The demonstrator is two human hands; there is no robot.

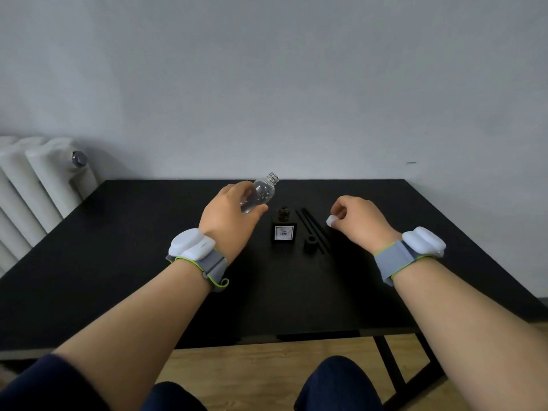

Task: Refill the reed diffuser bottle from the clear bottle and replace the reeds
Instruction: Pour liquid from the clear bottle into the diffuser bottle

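My left hand [229, 216] grips a small clear bottle [262, 192] above the black table [124, 262]. The bottle is uncapped, holds some clear liquid and tilts to the right. Just to its lower right stands the dark square reed diffuser bottle [284, 231] with a white label and an open neck. Several black reeds [312, 229] lie flat on the table right of the diffuser, beside a small black cap [311, 244]. My right hand [357, 221] hovers right of the reeds and pinches a small white cap [331, 221] in curled fingers.
A white radiator [32, 185] stands against the wall at the left. The table's back edge meets a plain grey wall. Wooden floor, my knees and a table leg [391, 366] show below the front edge.
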